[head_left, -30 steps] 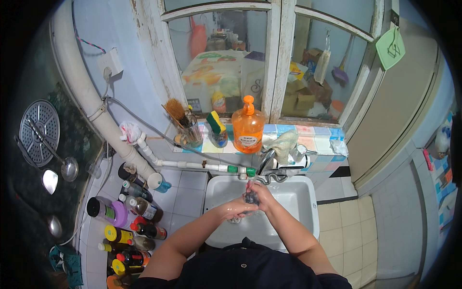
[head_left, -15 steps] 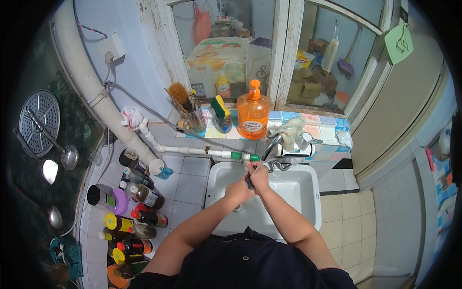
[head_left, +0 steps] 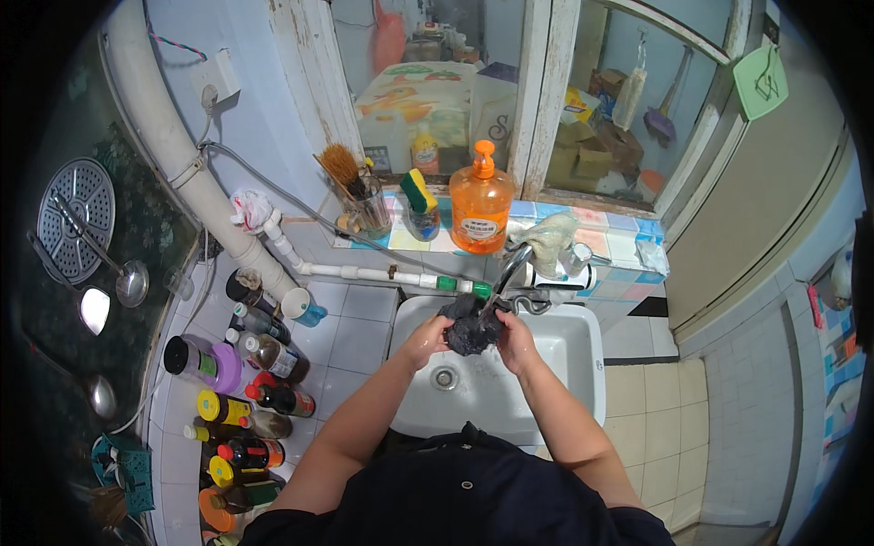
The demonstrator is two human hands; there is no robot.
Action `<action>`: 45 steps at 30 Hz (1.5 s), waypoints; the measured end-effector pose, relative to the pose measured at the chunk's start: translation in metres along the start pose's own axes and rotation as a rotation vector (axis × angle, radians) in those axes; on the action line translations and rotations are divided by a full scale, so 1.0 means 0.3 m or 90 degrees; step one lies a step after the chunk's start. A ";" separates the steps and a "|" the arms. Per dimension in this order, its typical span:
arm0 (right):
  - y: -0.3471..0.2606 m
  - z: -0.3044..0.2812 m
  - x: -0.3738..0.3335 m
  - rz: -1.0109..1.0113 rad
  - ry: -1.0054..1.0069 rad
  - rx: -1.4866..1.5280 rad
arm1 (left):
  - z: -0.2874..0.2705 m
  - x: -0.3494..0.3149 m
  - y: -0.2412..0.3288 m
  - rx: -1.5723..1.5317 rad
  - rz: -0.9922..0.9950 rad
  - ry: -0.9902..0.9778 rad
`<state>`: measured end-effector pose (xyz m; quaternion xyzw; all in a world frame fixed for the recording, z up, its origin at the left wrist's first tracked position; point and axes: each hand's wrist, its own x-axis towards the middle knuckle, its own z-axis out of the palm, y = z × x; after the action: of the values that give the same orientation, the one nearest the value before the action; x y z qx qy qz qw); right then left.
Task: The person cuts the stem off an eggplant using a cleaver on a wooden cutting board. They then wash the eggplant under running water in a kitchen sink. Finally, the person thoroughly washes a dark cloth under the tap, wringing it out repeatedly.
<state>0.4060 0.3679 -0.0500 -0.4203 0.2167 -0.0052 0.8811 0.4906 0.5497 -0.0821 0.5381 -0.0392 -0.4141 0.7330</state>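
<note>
Between my two hands a crumpled dark grey cloth [head_left: 472,328] is spread out over the white sink [head_left: 587,382], right below the tap [head_left: 516,267]. My left hand [head_left: 428,342] grips its left side with the fingers closed on the edge. On the other side my right hand [head_left: 516,344] pinches the cloth's right edge. The tap's end meets the top of the cloth, and whether water is running is hard to make out. Part of the fingers is hidden by the fabric. Below the cloth, the round drain [head_left: 444,379] shows in the basin.
Behind the sink, a tiled ledge [head_left: 583,218] bears an orange pump bottle [head_left: 481,205], a sponge [head_left: 419,191] in a cup and a glass of brushes [head_left: 364,207]. A white pipe [head_left: 364,272] runs below it. Several sauce bottles [head_left: 282,398] crowd the left counter.
My hands were close together under the tap, squeezing the bunched cloth. Now they are apart, and the cloth is opened wider between them. The drain has come into view.
</note>
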 end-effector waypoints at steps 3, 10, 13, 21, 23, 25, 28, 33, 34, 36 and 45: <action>-0.026 -0.032 -0.025 -0.031 -0.008 0.040 | 0.030 -0.027 0.011 -0.117 0.038 0.087; -0.060 -0.028 -0.065 -0.019 0.076 0.014 | 0.120 -0.081 0.048 -0.356 0.042 0.060; 0.013 -0.148 -0.029 0.092 0.139 -0.121 | 0.145 -0.087 0.079 -0.402 0.121 -0.027; 0.047 -0.022 -0.068 -0.149 -0.120 -0.245 | 0.244 -0.107 0.078 -0.023 0.072 0.015; 0.023 0.004 -0.075 -0.112 -0.121 -0.295 | 0.231 -0.094 0.042 0.055 0.076 -0.020; 0.014 0.018 -0.090 -0.107 -0.081 -0.267 | 0.223 -0.088 0.040 0.075 0.076 -0.015; 0.050 0.018 -0.076 -0.149 -0.038 -0.149 | 0.234 -0.121 0.054 -0.013 0.087 0.041; 0.031 -0.052 -0.041 -0.112 0.051 -0.095 | 0.186 -0.125 0.061 -0.205 0.234 0.208; 0.023 -0.043 -0.057 -0.142 0.028 -0.098 | 0.169 -0.143 0.078 -0.224 0.219 0.194; -0.027 -0.033 -0.079 -0.018 -0.018 -0.060 | 0.182 -0.165 0.098 -0.232 0.198 0.154; -0.054 0.047 -0.137 -0.085 -0.129 -0.190 | 0.199 -0.116 0.114 -0.291 0.138 -0.016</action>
<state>0.3770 0.3758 -0.0147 -0.5584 0.0972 0.0109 0.8238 0.4573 0.5297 -0.0155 0.3458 -0.0110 -0.3374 0.8755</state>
